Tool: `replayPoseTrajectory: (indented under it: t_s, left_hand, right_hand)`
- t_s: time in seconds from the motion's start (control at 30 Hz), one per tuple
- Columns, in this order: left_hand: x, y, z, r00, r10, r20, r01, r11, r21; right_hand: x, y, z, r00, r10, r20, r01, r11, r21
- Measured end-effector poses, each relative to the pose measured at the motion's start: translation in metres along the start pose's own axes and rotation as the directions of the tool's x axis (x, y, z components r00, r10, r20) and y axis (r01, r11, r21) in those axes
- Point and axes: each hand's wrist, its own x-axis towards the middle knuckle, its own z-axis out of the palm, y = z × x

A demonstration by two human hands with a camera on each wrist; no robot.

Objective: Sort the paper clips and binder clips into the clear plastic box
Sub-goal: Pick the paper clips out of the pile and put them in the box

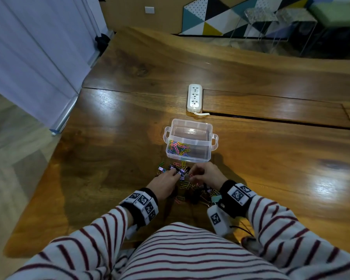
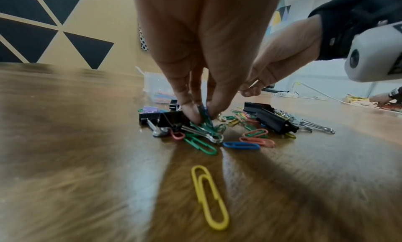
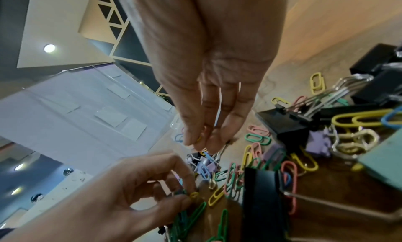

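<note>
**Both hands in the clip pile, box just above**

The box (image 1: pixel 191 138) sits at frame centre on the table (image 1: pixel 271 168), its long axis across the frame; paper clips fill its lower compartment, the upper one looks bare. Open wood lies left and right; a power strip (image 1: pixel 194 98) lies above. The pile (image 1: pixel 182 178) lies just below the box. The left hand (image 1: pixel 164 181) pinches green clips (image 2: pixel 205 118). The right hand (image 1: pixel 205 173) has narrow fingertips (image 3: pixel 193 137) pinching a small clip.
</note>
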Motion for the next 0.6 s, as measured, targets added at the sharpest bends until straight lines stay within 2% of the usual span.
replayPoseTrajectory:
  t_s: [0.07,0.13,0.17,0.23,0.3,0.33,0.37,0.47,0.6]
  left_hand:
    - [0.002,-0.002,-0.005,1.0,-0.026,0.012,0.027,0.997,-0.076]
    - [0.003,-0.007,-0.012,0.996,-0.088,-0.006,0.083,0.964,-0.251]
    - [0.002,-0.011,-0.017,0.99,-0.142,-0.021,0.123,0.915,-0.384]
    - [0.0,-0.019,-0.028,0.974,-0.227,-0.024,0.157,0.743,-0.651]
    - [-0.001,-0.024,-0.041,0.972,-0.233,0.016,0.15,0.575,-0.804]
    - [0.0,-0.026,-0.048,0.976,-0.214,0.039,0.15,0.53,-0.835]
    - [0.0,-0.026,-0.053,0.981,-0.187,0.059,0.149,0.514,-0.844]
    - [0.003,-0.027,-0.058,0.986,-0.115,0.124,0.166,0.542,-0.824]
    - [0.004,-0.027,-0.05,0.985,-0.118,0.128,0.173,0.57,-0.803]
  right_hand:
    - [0.0,0.0,0.0,1.0,-0.015,0.021,0.015,1.0,0.023]
    - [0.0,0.0,0.0,0.999,-0.01,0.033,0.008,0.998,0.065]
    - [0.0,0.0,-0.001,0.999,0.004,0.039,-0.009,0.994,0.111]
    - [-0.003,0.002,-0.002,0.998,0.041,0.046,-0.05,0.971,0.232]
    - [-0.007,0.004,-0.005,0.995,0.083,0.061,-0.099,0.929,0.357]
    - [-0.008,0.006,-0.007,0.992,0.099,0.073,-0.12,0.907,0.404]
    - [-0.01,0.008,-0.008,0.99,0.11,0.083,-0.135,0.896,0.422]
    - [-0.016,0.01,-0.012,0.987,0.116,0.113,-0.152,0.901,0.406]
    - [-0.018,0.013,-0.011,0.988,0.12,0.095,-0.149,0.891,0.429]
